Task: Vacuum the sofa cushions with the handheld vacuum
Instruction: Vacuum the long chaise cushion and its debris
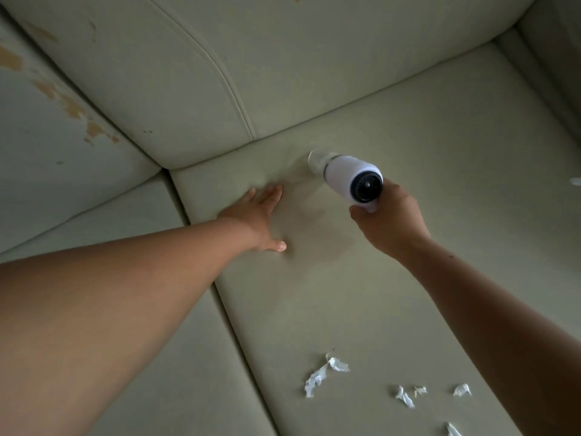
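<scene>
One smooth, pale, leather-like seat cushion [456, 146] carries everything. The left hand [261, 215] lies flat on it, fingers straight. The right hand [390, 221] grips the handle of the white, rounded handheld vacuum [349, 177], whose clear nozzle touches the cushion near the back seam. Crumpled white paper scraps [323, 372] lie nearer the camera, well apart from the nozzle. The side cushion [47, 171] at left shows peeled tan patches [72, 105].

No text, brand, number or sign can be read. White shell and dark rear end of the handheld vacuum [349, 175], far centre: no legible marking. The paper scraps [314, 380], near right: too small to tell.
</scene>
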